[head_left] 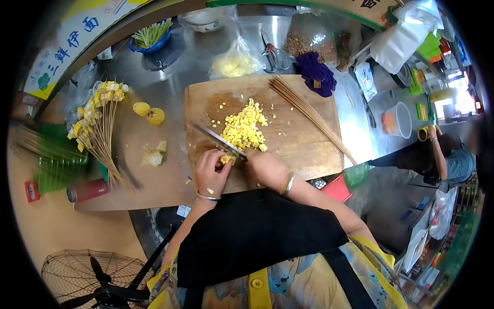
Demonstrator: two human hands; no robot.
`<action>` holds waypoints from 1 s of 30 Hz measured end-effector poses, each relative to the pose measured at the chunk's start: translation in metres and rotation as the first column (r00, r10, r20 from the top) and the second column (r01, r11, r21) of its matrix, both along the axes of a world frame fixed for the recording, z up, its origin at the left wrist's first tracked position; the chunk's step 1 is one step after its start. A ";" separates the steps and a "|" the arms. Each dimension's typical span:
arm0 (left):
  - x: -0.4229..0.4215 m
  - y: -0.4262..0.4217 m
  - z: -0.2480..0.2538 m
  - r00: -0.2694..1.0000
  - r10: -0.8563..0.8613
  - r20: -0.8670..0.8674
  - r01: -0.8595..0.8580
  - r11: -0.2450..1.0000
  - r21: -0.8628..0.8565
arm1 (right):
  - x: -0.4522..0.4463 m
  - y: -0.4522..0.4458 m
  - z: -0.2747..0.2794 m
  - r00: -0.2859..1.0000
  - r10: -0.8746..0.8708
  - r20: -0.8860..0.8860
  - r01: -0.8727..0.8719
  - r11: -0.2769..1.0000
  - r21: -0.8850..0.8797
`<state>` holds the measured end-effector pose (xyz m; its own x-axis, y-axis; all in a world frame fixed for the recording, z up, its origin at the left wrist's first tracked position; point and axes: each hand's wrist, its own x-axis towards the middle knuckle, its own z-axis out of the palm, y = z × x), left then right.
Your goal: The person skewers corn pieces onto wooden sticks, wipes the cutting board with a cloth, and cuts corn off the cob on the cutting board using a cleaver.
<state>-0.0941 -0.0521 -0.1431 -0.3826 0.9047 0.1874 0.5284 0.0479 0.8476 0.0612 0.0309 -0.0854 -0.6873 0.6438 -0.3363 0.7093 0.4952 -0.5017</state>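
Observation:
My left hand (210,170) is closed around a piece of corn cob (225,158) at the near left part of the wooden cutting board (309,149). In my right hand (263,166) is the handle of a kitchen knife (218,139), its blade pointing to the far left, right beside the corn piece. A heap of cut yellow corn kernels (244,126) lies just beyond the blade, with loose bits scattered around it. Bamboo skewers (311,116) lie in a bundle across the right side of the board.
Left of the board are two corn pieces (149,112), skewered corn (98,110) and a red can (87,194). Scissors (275,54), a purple cloth (315,74) and a plastic bag (236,61) lie behind. A fan (98,280) stands lower left; another person (455,157) is at right.

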 end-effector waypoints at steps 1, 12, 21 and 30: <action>-0.003 -0.003 0.000 1.000 0.011 -0.003 -0.011 1.000 0.009 | 0.005 0.004 -0.004 0.997 -0.064 -0.045 0.061 0.996 -0.066; -0.095 -0.048 -0.040 0.897 0.413 0.156 -0.417 0.909 -0.006 | 0.032 0.005 -0.001 0.970 -0.092 -0.224 0.064 0.990 -0.128; -0.153 -0.029 -0.038 0.847 0.474 -0.241 -0.502 0.862 -0.072 | 0.055 0.027 -0.017 0.946 -0.198 -0.258 0.174 0.979 -0.110; -0.198 0.054 -0.019 0.816 0.303 -0.491 -0.320 0.946 0.051 | 0.038 0.010 0.014 0.985 -0.007 -0.173 0.000 0.999 -0.040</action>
